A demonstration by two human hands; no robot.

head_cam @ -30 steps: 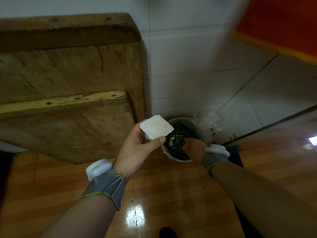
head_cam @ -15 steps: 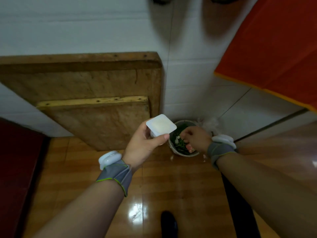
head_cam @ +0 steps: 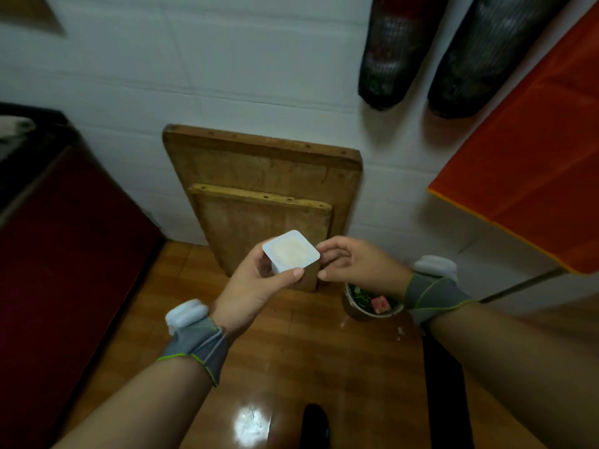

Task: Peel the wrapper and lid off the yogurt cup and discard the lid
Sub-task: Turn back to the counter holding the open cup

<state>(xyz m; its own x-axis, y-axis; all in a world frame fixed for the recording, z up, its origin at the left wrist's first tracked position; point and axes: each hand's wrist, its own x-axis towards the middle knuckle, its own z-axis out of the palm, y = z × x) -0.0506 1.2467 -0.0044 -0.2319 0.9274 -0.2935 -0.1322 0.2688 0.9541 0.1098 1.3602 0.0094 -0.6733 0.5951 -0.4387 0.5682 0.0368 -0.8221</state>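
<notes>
My left hand point(head_cam: 256, 286) holds a small white square yogurt cup point(head_cam: 290, 252) upright, its top uncovered and pale yogurt showing. My right hand point(head_cam: 356, 264) hovers just right of the cup, fingertips close to its rim, holding nothing that I can see. Below my right wrist stands a small round waste bin point(head_cam: 356, 311) on the floor, with green scraps and a red and white crumpled piece point(head_cam: 379, 303) lying inside it.
Two wooden boards point(head_cam: 265, 189) lean against the white tiled wall behind the cup. A dark red cabinet point(head_cam: 64, 254) fills the left. Orange cloth point(head_cam: 534, 176) hangs at right, dark bags point(head_cam: 389, 53) hang above. Glossy wooden floor point(head_cam: 291, 351) lies below.
My right hand has come up out of the bin to beside the cup. A red and white piece now lies in the bin. The view has pulled back and risen.
</notes>
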